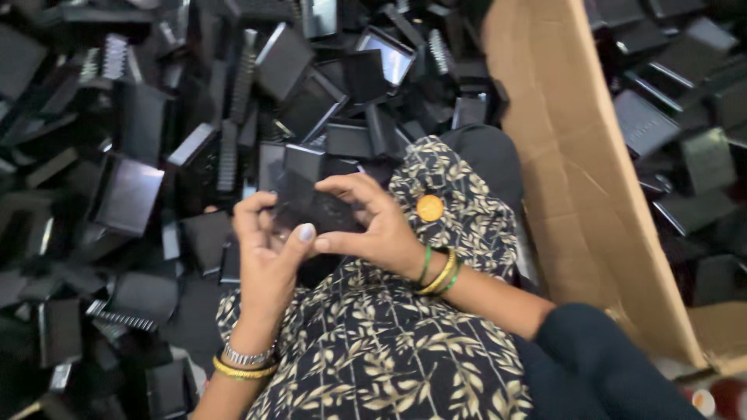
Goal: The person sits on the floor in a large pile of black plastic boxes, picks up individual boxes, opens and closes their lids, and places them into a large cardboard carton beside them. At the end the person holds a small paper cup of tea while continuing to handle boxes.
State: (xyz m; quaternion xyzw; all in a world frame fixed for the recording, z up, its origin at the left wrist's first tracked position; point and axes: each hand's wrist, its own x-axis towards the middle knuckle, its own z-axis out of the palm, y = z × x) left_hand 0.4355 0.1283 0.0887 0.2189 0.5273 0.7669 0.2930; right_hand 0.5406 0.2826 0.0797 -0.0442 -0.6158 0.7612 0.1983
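Two hands hold one flat black plastic piece (pixel 311 204) over a lap in leaf-print cloth (pixel 389 342). The left hand (pixel 268 257) cups it from below, thumb pressed up; the right hand (pixel 373 225) pinches its top edge. It looks light, stiff and glossy — likely slippery, best gripped by the edges. Hundreds of similar black parts (pixel 156 155) lie heaped around, beside a cardboard sheet (pixel 576 179).

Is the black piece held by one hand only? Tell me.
No: both the left hand and the right hand grip the flat black plastic piece between them, above the patterned cloth.
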